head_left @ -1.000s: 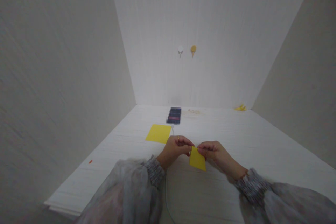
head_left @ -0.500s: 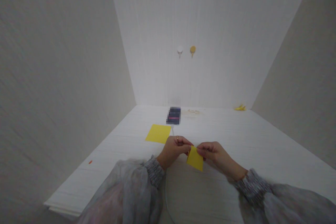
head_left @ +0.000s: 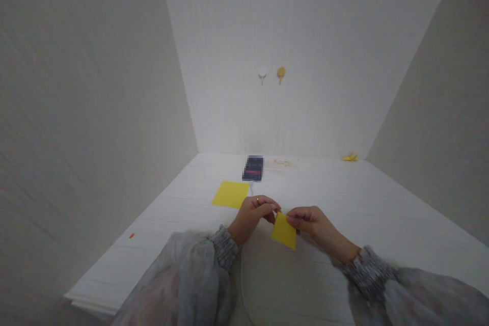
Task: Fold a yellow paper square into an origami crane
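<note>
A small folded square of yellow paper (head_left: 283,231) hangs tilted between my hands, above the white table. My right hand (head_left: 311,221) pinches its upper right edge, thumb in front and fingers behind. At the upper left corner, my left hand (head_left: 255,216), with a ring on one finger, keeps its curled fingertips against the paper. The left thumb is raised off the paper's face, and the paper partly hides the other fingertips. A larger yellow sheet (head_left: 230,194) lies flat just beyond my left hand.
A dark phone-like device (head_left: 253,168), blurred out, lies near the back wall with a white cable (head_left: 242,275) running toward me. A folded yellow paper shape (head_left: 349,157) sits at the back right. An orange bit (head_left: 132,236) lies at left. Two hooks (head_left: 281,73) are on the wall.
My left thumb has drawn back from the front of the folded paper, and the left hand has risen slightly. My right hand and the paper have hardly moved.
</note>
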The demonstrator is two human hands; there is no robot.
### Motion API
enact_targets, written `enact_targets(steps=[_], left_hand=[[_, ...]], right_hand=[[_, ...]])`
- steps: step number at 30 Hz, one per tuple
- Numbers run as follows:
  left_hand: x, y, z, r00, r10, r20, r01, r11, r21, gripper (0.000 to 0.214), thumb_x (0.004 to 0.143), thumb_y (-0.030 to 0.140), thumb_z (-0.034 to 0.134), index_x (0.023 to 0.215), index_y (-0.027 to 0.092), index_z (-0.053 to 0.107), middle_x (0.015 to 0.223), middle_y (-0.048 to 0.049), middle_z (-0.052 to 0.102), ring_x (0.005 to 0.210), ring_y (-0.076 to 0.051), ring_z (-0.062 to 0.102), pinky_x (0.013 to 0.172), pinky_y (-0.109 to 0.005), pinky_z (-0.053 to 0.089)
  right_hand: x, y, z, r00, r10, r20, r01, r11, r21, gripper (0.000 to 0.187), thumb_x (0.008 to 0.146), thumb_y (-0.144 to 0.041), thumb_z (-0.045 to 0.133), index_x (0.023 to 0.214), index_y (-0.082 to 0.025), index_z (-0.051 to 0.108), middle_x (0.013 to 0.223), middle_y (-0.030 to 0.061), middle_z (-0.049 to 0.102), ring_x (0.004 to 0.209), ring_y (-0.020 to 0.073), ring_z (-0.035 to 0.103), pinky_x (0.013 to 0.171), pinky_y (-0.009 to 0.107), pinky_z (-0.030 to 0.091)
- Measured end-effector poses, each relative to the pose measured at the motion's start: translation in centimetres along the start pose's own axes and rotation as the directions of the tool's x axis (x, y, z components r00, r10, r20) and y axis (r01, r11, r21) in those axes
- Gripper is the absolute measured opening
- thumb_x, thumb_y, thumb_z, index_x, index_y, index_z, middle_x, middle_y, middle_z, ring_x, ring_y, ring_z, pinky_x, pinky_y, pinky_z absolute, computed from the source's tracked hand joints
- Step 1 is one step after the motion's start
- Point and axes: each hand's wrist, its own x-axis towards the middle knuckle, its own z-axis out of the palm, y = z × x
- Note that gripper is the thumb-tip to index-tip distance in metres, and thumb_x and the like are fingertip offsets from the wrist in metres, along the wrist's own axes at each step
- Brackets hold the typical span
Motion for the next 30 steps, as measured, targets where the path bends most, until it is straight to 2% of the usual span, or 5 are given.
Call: enact_targets(steps=[7,11,16,21,30], left_hand=[[0.3,-0.7,0.1,0.995,-0.096,-0.019,0.098,0.991,0.087,0.026,0.056,0.033,0.065,0.065,0.01,0.058,0.053,0.0005,0.055,0.045,-0.006,0.045,0.045,-0.019,0.035],[0.3,-0.8,0.1,0.995,-0.079,-0.052,0.085,0.989,0.121,0.025,0.056,0.034,0.065,0.06,0.01,0.058,0.05,0.0014,0.053,0.044,-0.005,0.043,0.044,-0.018,0.033],[0.3,-0.7,0.0,0.997,-0.082,-0.006,0.082,0.983,0.162,0.024,0.057,0.033,0.064,0.061,0.01,0.06,0.049,0.0016,0.051,0.045,-0.005,0.04,0.045,-0.018,0.03],[0.3,-0.9,0.0,0.992,-0.125,0.034,0.114,0.966,0.232,0.026,0.057,0.036,0.063,0.062,0.01,0.061,0.049,0.0022,0.05,0.045,-0.005,0.039,0.045,-0.019,0.028],[0.3,-0.8,0.3,0.985,-0.165,0.046,0.151,0.963,0.225,0.026,0.055,0.036,0.064,0.059,0.011,0.06,0.045,0.0031,0.046,0.043,-0.005,0.036,0.043,-0.019,0.026]], right_hand=[[-0.2,-1.1,0.0,0.994,-0.08,-0.074,0.07,0.989,-0.13,0.024,0.072,-0.033,0.052,0.065,-0.013,0.063,0.053,-0.0002,0.052,0.05,0.0092,0.043,0.05,0.022,0.034],[-0.3,-1.2,-0.1,0.989,-0.116,-0.095,0.092,0.97,-0.225,0.024,0.073,-0.033,0.05,0.065,-0.014,0.063,0.057,0.0008,0.055,0.055,0.0112,0.047,0.053,0.022,0.037],[-0.2,-1.7,0.2,0.985,-0.135,-0.107,0.108,0.969,-0.222,0.02,0.072,-0.033,0.051,0.075,-0.016,0.061,0.072,0.003,0.06,0.068,0.0144,0.053,0.062,0.023,0.041],[-0.1,-2.0,0.7,0.987,-0.102,-0.124,0.065,0.96,-0.272,0.019,0.072,-0.032,0.05,0.068,-0.016,0.06,0.064,0.002,0.058,0.06,0.0125,0.051,0.054,0.022,0.039],[-0.5,-2.6,1.1,0.981,-0.115,-0.156,0.07,0.961,-0.267,0.016,0.072,-0.028,0.05,0.061,-0.016,0.056,0.06,0.0005,0.053,0.057,0.0116,0.047,0.051,0.021,0.037]])
